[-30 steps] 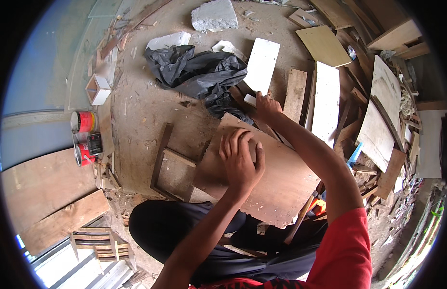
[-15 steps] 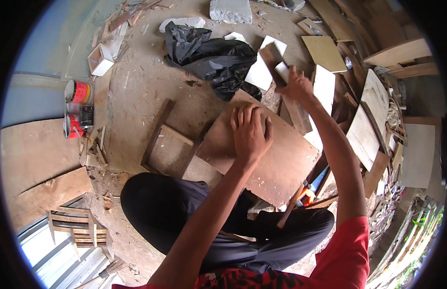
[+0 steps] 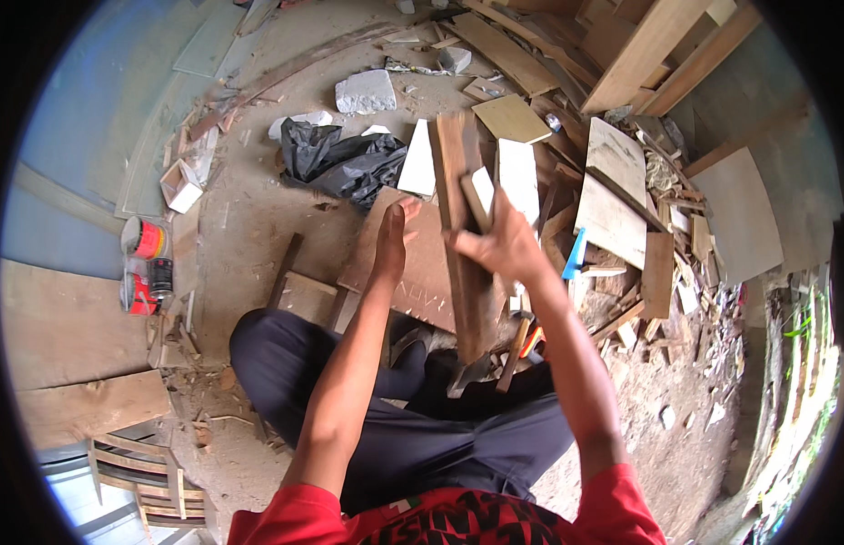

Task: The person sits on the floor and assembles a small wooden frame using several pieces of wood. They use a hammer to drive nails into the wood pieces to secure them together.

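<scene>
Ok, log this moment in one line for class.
right hand: holding brown plank | left hand: open, empty | black bag: on floor

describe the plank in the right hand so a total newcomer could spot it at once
Start at the broad brown board in front of the person's folded legs. A long, narrow plank crosses over its right part in the picture, held by the right hand. Unlike the white panels beyond, it is brown wood, with a small pale block against its side.
</scene>
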